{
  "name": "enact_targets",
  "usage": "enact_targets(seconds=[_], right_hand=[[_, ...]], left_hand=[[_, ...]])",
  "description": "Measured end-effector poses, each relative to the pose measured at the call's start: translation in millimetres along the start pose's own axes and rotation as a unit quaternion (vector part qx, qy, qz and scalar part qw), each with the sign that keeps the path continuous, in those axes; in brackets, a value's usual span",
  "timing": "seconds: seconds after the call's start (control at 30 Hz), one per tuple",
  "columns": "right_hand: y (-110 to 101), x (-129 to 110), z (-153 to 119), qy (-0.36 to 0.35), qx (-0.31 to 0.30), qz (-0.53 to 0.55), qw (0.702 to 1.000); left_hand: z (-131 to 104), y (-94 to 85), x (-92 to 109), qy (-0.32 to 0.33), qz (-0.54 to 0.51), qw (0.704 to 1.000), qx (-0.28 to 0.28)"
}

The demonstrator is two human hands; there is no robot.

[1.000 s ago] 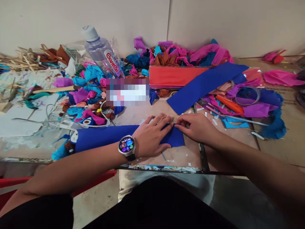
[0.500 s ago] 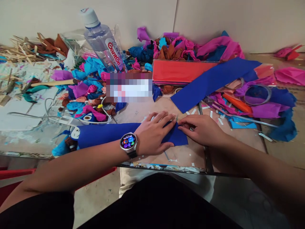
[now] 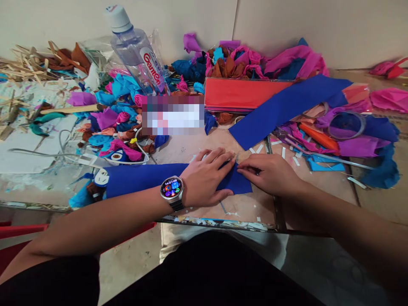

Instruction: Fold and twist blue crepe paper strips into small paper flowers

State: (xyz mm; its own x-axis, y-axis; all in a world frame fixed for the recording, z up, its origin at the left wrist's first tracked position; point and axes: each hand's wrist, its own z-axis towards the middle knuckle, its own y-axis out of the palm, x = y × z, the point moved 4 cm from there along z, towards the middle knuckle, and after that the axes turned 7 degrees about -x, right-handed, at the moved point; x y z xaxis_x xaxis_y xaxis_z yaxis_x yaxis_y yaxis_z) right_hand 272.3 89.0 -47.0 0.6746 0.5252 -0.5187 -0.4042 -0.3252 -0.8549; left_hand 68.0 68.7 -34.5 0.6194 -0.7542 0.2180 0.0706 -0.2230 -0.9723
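Note:
A dark blue strip (image 3: 143,176) of paper or cloth lies along the near edge of the table. My left hand (image 3: 207,178) rests palm down on it, fingers spread, with a watch (image 3: 172,188) on the wrist. At the strip's right end, my right hand (image 3: 267,174) pinches with thumb and index finger by its upper edge; what is between the fingertips is too small to make out. A second blue strip (image 3: 274,114) lies diagonally beyond my right hand, partly over a red packet (image 3: 248,94).
A water bottle (image 3: 137,55) stands at the back left, among crumpled coloured scraps (image 3: 121,89). Wooden sticks (image 3: 28,63) are heaped at the far left. On the right lie a tape roll (image 3: 347,126), an orange tool (image 3: 318,138) and more scraps. A white cable (image 3: 63,157) crosses the left side.

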Motion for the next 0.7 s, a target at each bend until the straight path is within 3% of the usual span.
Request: enact_targets(seconds=[0.7], right_hand=[[-1.2, 0.0, -1.3, -0.056, 0.003, -0.027, 0.998]], left_hand=[[0.3, 0.6, -1.1, 0.005, -0.011, 1.000, -0.003]])
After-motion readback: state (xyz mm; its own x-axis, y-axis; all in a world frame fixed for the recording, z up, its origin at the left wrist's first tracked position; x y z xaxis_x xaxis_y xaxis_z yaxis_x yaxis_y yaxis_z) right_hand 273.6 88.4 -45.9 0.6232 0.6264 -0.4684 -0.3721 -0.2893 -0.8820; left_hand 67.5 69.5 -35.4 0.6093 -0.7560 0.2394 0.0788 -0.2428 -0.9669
